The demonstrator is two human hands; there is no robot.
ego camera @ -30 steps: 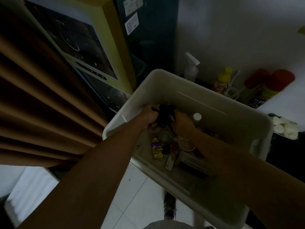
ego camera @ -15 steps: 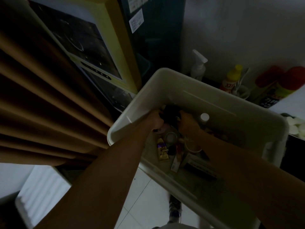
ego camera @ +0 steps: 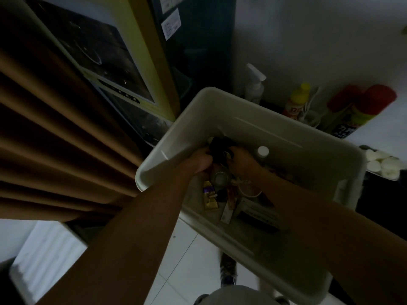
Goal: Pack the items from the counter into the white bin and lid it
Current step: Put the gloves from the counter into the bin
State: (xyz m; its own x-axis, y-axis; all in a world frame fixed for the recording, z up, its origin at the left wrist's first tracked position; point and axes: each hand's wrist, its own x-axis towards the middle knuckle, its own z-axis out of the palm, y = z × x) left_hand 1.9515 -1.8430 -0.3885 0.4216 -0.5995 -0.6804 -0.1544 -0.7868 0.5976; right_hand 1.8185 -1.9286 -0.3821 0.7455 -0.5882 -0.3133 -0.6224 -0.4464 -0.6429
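Note:
The white bin fills the middle of the view, open and without a lid. Both my hands reach down into its far left corner. My left hand and my right hand grip a dark, soft-looking black item between them. Below the hands on the bin floor lie a purple and gold packet, a small round jar, a flat box and a white-capped bottle. The light is dim, so finger detail is unclear.
Brown curtain folds hang at the left. Behind the bin stand a white spray bottle, a yellow-capped bottle and red-capped cans. White round pieces sit on a tray at right. A white ribbed panel lies lower left.
Both hands stay in the bin's far corner on the black item. The head view has shifted slightly; the hands have barely moved.

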